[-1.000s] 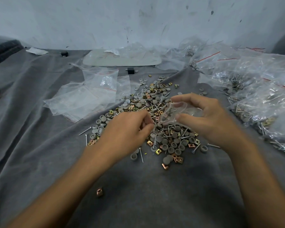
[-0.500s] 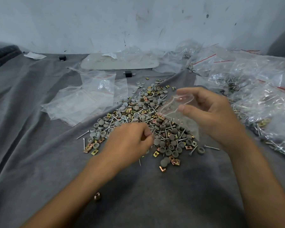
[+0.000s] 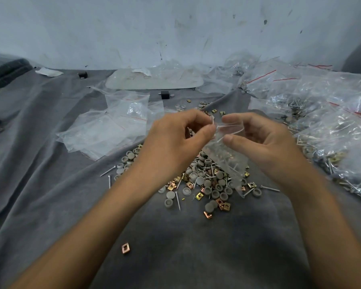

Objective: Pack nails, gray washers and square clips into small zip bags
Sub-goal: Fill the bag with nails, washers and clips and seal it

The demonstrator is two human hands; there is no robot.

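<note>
A loose heap (image 3: 206,180) of nails, gray washers and gold square clips lies on the gray cloth in the middle. My right hand (image 3: 258,142) holds a small clear zip bag (image 3: 227,159) by its mouth, above the heap; a few pieces show inside it. My left hand (image 3: 175,140) is raised to the bag's mouth, its fingertips pinching what looks like a thin nail (image 3: 213,121) at the opening. Both hands hide the far part of the heap.
Empty zip bags (image 3: 113,126) lie to the left of the heap. Filled bags (image 3: 321,113) are piled along the right side. One stray square clip (image 3: 125,248) lies near my left forearm. A wall stands behind the gray cloth (image 3: 50,205).
My left hand rose from the heap up to the bag's mouth with something pinched. My right hand lifted the bag slightly and turned its opening toward the left hand.
</note>
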